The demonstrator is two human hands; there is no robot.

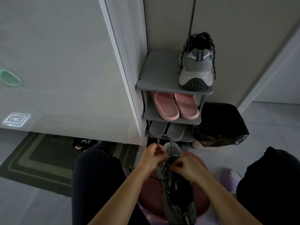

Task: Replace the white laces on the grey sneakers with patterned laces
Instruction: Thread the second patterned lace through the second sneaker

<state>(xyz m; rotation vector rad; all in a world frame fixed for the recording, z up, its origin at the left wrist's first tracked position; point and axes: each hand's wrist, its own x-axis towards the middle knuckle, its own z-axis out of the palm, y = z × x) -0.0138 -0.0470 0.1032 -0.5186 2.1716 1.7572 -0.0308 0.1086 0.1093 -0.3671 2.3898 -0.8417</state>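
A grey sneaker (pixel 177 197) lies between my knees on a round pink stool (pixel 151 190), toe pointing away from me. A dark patterned lace (pixel 164 138) runs through its eyelets and loops up past the toe. My left hand (pixel 152 155) pinches one strand of that lace beside the toe. Over the eyelets, my right hand (pixel 186 168) pinches the lace too. A second grey sneaker (pixel 196 65) stands on the top shelf of the shoe rack (pixel 155 75), heel toward me, with a patterned lace hanging down both its sides.
Pink slippers (pixel 175 105) and grey slippers (pixel 167 129) fill the lower shelves. A bin lined with a black bag (pixel 219 124) stands right of the rack. A white cabinet (pixel 65 62) is at left, a dark doormat (pixel 40 158) below it.
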